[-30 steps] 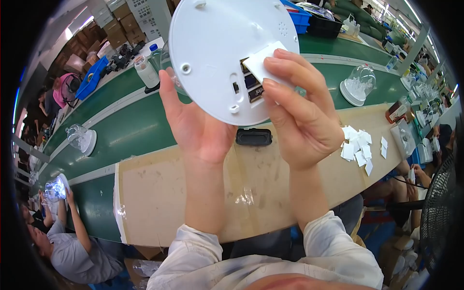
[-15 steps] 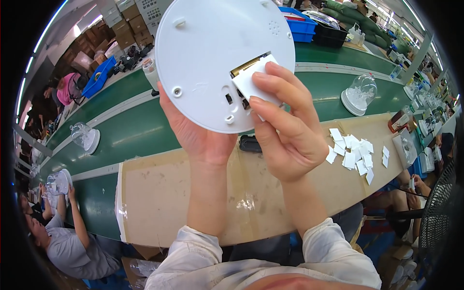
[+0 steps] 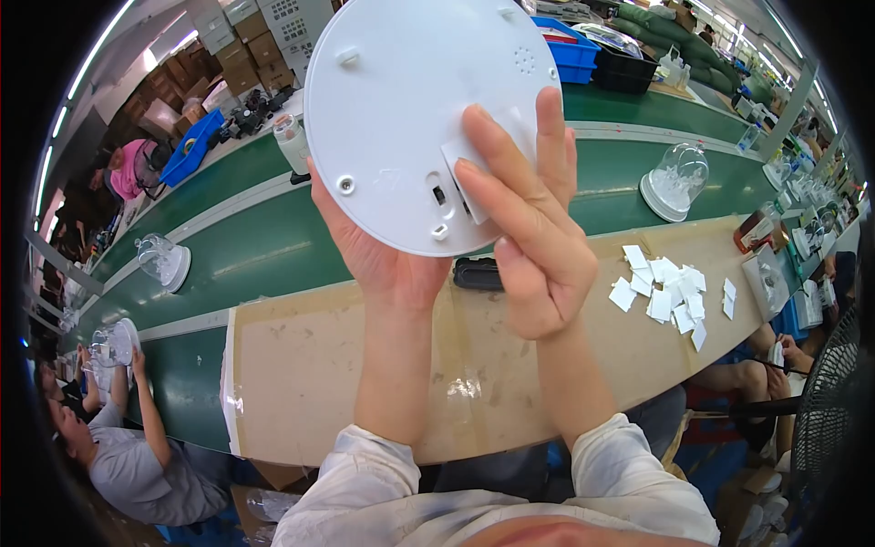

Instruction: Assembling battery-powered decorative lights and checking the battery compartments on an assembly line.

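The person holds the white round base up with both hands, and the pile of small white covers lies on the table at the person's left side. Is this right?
Not quite. In the head view the white round base is held by the left hand and right hand, but the small white covers lie on the table at the person's right side.

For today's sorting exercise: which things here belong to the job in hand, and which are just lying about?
In hand: white disc, small cover pressed by the right hand, left hand behind, spare covers.
Lying about: black part, glass dome, blue bins.
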`<state>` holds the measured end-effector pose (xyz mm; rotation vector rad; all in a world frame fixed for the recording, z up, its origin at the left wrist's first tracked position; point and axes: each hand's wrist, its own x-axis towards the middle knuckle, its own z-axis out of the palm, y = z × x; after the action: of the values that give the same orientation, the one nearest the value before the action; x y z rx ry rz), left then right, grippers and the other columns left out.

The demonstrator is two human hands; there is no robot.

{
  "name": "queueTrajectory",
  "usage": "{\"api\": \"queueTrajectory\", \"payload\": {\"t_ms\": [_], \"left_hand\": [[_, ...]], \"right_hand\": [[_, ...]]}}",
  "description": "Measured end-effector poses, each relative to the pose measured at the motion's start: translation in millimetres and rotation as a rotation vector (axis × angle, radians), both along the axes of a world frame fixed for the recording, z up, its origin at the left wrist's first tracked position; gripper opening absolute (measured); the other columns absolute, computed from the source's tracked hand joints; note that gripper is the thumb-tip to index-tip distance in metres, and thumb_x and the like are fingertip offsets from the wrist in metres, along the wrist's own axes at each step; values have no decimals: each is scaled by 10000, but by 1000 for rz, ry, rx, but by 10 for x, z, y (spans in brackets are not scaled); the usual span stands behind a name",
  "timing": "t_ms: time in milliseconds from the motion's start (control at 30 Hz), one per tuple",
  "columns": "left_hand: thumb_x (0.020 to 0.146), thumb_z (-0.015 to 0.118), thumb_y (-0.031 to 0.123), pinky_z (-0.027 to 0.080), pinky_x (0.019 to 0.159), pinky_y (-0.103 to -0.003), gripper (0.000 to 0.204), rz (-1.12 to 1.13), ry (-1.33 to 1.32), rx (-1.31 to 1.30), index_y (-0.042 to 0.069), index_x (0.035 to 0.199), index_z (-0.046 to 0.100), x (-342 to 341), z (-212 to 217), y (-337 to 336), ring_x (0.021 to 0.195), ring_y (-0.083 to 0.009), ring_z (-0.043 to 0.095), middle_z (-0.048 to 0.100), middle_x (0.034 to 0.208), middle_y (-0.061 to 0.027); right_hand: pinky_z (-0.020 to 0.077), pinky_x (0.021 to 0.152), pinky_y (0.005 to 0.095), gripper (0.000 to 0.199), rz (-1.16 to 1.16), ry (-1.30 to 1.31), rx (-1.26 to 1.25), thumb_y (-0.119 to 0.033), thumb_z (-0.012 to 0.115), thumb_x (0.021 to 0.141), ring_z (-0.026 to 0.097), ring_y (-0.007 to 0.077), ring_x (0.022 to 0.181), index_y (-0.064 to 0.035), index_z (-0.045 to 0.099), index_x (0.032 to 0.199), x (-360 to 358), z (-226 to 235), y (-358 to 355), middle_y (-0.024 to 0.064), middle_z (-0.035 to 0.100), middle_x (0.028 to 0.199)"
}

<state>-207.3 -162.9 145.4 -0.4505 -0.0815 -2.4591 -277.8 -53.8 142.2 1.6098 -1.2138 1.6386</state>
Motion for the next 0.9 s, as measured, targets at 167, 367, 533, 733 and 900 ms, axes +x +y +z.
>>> {"api": "queueTrajectory", "payload": {"t_ms": [167, 367, 533, 733, 900], "left_hand": [[932, 532, 490, 352, 1115, -454, 649, 8, 37, -161, 116, 1441, 385, -22, -32, -16, 1340, -289, 396, 406, 1467, -81], [942, 518, 469, 344, 1120, -435, 619, 93, -93, -49, 107, 1429, 397, -10, 6, 28, 1328, -266, 409, 428, 1449, -61], [948, 505, 457, 339, 1122, -430, 604, 9, -32, -10, 107, 1427, 395, -37, -88, -12, 1336, -255, 398, 436, 1440, -55], [938, 527, 478, 333, 1120, -427, 625, 7, -58, 9, 100, 1419, 403, -9, -37, 36, 1336, -256, 392, 427, 1446, -54], [919, 549, 517, 334, 1111, -420, 666, -51, 55, -48, 97, 1416, 410, -39, -115, -73, 1323, -255, 399, 424, 1445, -60]], "right_hand": [[-1, 1172, 412, 339, -45, 61, 33, -50, 558, 833, 203, 384, 1454, -14, 694, 1141, -154, -86, -66, 206, 466, 1431], [329, 1095, 406, 921, 543, -538, -170, -212, 740, 837, 338, 296, 1366, 9, 131, 1493, -7, -119, -249, 199, 341, 1457], [359, 1078, 416, 835, 843, -893, 59, -287, 719, 858, 409, 265, 1320, -4, 220, 1464, 20, -215, -196, 138, 403, 1415], [384, 1066, 431, 751, 947, -1008, 67, -334, 659, 899, 433, 256, 1314, -18, 262, 1453, 57, -249, -185, 99, 431, 1415], [356, 1077, 422, 648, 989, -1055, 76, -274, 596, 936, 439, 255, 1307, -8, 291, 1441, 50, -180, -187, 104, 448, 1405]]}}
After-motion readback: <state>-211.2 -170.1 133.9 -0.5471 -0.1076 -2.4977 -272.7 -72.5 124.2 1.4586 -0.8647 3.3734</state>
